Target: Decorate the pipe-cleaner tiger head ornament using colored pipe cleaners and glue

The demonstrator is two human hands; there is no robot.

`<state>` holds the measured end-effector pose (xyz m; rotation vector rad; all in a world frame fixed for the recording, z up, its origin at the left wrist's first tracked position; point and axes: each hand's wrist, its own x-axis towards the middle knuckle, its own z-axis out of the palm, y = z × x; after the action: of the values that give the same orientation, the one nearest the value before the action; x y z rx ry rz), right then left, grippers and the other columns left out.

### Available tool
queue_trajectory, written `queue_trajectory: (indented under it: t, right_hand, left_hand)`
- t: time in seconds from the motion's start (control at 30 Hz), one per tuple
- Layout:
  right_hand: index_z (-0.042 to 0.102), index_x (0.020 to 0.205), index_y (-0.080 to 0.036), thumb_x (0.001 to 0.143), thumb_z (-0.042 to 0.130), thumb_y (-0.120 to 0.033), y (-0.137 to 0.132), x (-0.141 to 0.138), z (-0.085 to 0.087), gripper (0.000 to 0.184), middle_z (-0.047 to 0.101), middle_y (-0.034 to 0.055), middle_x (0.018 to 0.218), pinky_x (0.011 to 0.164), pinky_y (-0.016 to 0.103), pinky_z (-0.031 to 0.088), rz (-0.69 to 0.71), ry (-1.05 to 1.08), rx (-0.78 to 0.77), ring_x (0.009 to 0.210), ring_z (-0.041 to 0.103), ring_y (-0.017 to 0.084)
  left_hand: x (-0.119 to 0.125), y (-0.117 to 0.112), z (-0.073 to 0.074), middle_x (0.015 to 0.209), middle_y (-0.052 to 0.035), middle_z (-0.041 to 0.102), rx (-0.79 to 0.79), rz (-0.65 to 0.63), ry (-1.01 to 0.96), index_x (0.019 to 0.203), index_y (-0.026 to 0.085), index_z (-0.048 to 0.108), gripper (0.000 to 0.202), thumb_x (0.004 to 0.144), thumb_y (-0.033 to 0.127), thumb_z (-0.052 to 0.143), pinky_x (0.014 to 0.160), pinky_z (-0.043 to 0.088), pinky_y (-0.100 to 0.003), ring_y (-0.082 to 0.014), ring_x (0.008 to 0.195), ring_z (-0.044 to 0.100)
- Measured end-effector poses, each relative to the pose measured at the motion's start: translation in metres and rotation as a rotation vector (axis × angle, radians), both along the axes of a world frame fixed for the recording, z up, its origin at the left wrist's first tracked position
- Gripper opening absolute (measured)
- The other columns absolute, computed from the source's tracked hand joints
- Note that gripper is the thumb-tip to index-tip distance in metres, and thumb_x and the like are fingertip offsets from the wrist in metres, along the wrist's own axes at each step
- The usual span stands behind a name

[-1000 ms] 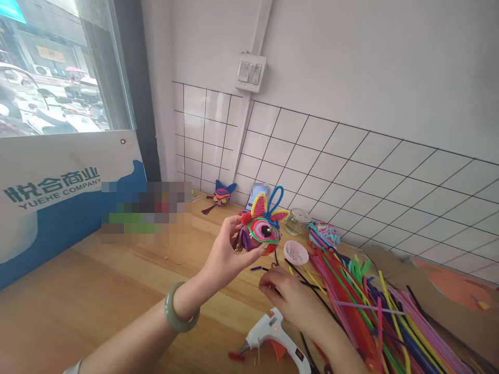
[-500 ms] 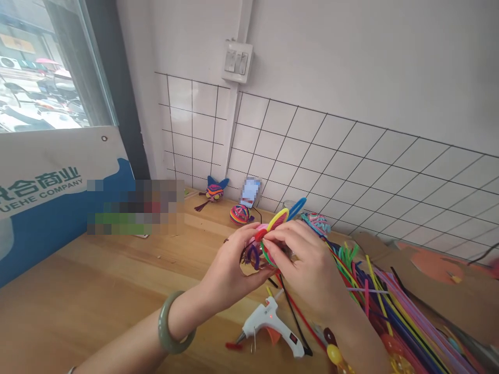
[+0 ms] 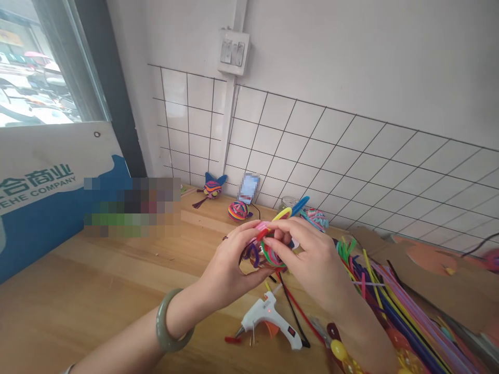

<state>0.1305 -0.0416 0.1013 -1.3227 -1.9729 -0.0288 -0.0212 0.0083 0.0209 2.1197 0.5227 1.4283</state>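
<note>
Just above the wooden counter [image 3: 175, 275], in front of us, the fuzzy ornament [image 3: 273, 254] is held up in the air, tilted and partly hidden by our fingers. Our left hand [image 3: 230, 254] cups it from the side, thumb below and fingers above, gripping it. Our right hand [image 3: 312, 249] is closed on its other side, thumb and fingers bent in beside a red piece [image 3: 262, 234]; we cannot tell whether they pinch that piece or press it. As we judge it, the ornament is well along: a purple curl [image 3: 253, 254], a yellow loop [image 3: 283, 214] and a blue loop [image 3: 301, 205] are already on it, while the spot by the red piece seems unfinished. What else is left, we cannot see. Below, on the counter, lies a white glue gun [image 3: 268, 314], its nozzle near a red scrap [image 3: 233, 340], held by neither hand. Beyond the ornament sit a striped ball [image 3: 238, 211] and, farther left, a blue-eared figure [image 3: 213, 188] that looks complete, with a lit phone [image 3: 248, 188] leaning near the wall. To our right, loose pipe cleaners [image 3: 413, 317] lie in a long bundle beside brown cardboard [image 3: 390, 270].
</note>
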Motion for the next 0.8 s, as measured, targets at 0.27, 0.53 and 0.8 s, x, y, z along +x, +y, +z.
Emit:
queue_trajectory:
  t: [0.27, 0.53, 0.8]
  right_hand:
    - [0.069, 0.105, -0.019, 0.092, 0.057, -0.013, -0.0041, 0.0024, 0.0042, 0.019, 0.066, 0.0047, 0.096, 0.08, 0.03, 0.048, 0.048, -0.057, -0.05, 0.091, 0.059, 0.017]
    - [0.069, 0.101, -0.02, 0.092, 0.055, -0.013, 0.0004, 0.0055, 0.0051, 0.018, 0.067, 0.0043, 0.095, 0.077, 0.03, 0.051, 0.066, -0.083, -0.037, 0.087, 0.062, 0.017]
    - [0.07, 0.101, -0.023, 0.093, 0.054, -0.016, 0.0036, 0.0064, 0.0052, 0.019, 0.068, 0.0041, 0.095, 0.076, 0.032, 0.054, 0.07, -0.106, -0.028, 0.088, 0.064, 0.017]
  left_hand:
    - [-0.0007, 0.0029, -0.0058, 0.136, -0.0121, 0.052, 0.012, 0.003, 0.021, 0.128, 0.028, 0.043, 0.061, 0.076, 0.027, 0.075, 0.101, 0.047, -0.045, -0.0269, 0.128, 0.05]
    - [-0.0014, 0.0038, -0.0045, 0.136, -0.013, 0.052, 0.03, -0.006, 0.024, 0.129, 0.028, 0.042, 0.061, 0.076, 0.027, 0.074, 0.101, 0.047, -0.045, -0.0273, 0.127, 0.05]
    - [-0.0027, 0.0026, -0.0035, 0.137, -0.0129, 0.051, 0.01, -0.004, 0.037, 0.128, 0.028, 0.042, 0.061, 0.077, 0.028, 0.074, 0.101, 0.047, -0.045, -0.0271, 0.127, 0.05]
